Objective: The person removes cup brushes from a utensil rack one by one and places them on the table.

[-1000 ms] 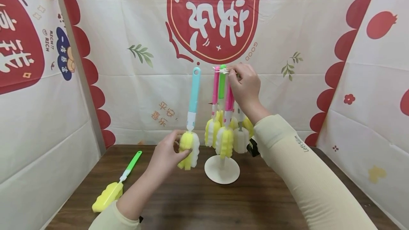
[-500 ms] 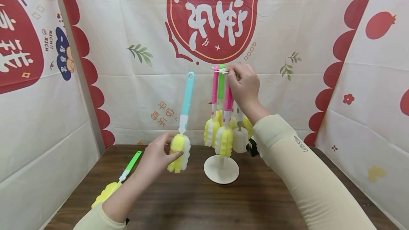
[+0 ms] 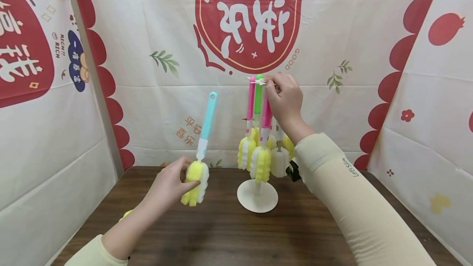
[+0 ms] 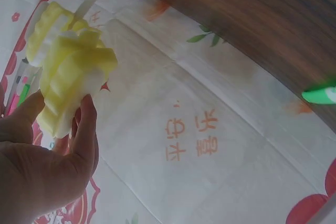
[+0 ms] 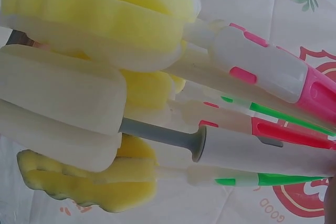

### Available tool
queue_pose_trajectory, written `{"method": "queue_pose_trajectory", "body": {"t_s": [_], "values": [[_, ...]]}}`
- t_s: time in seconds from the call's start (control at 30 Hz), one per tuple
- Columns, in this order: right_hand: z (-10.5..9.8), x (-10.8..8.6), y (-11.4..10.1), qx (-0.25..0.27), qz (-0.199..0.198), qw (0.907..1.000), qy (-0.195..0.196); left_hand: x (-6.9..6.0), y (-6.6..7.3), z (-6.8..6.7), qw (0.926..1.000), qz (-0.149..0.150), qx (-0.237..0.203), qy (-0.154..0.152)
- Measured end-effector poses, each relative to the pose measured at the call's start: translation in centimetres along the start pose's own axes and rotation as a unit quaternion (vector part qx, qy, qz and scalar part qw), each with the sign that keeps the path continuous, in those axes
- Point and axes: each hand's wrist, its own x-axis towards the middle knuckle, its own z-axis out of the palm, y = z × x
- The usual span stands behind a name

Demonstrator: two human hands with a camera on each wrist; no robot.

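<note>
My left hand [image 3: 168, 186] grips the yellow-and-white sponge head of a bottle brush [image 3: 195, 182], thumb on one side and fingers on the other. Its light blue handle points up, leaning slightly right, above the table. In the left wrist view the same sponge [image 4: 73, 77] sits between thumb and fingers. At the top of a white rack [image 3: 257, 200], my right hand [image 3: 286, 99] pinches the hook part beside the handles. Several sponge brushes hang there heads down, including a pink-handled one [image 3: 266, 114], a green-handled one [image 3: 258, 99] and one with a white head [image 5: 58, 90].
Behind my left forearm, a sponge brush lies on the wooden table [image 3: 214, 233], only a yellow bit [image 3: 127, 214] showing; its green handle [image 4: 321, 95] appears in the left wrist view. Printed cloth [image 3: 129, 93] walls the back and sides. A black object [image 3: 293, 171] is partly hidden behind my right arm.
My left hand has carried the blue-handled brush left and slightly down, away from the rack, and its handle leans more. My left forearm now covers most of the lying brush. My right hand stays put.
</note>
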Motion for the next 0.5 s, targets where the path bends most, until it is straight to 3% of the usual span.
{"method": "queue_pose_trajectory", "body": {"t_s": [0.27,0.5], "values": [[-0.2,0.2,0.0,-0.002,-0.013,0.9998,0.013,-0.3,-0.9,-0.7,0.9997,-0.003,0.019,-0.017],[-0.1,0.1,0.0,0.001,-0.014,0.9998,0.012,-0.9,-1.8,-0.8,0.9984,-0.025,0.023,-0.045]]}}
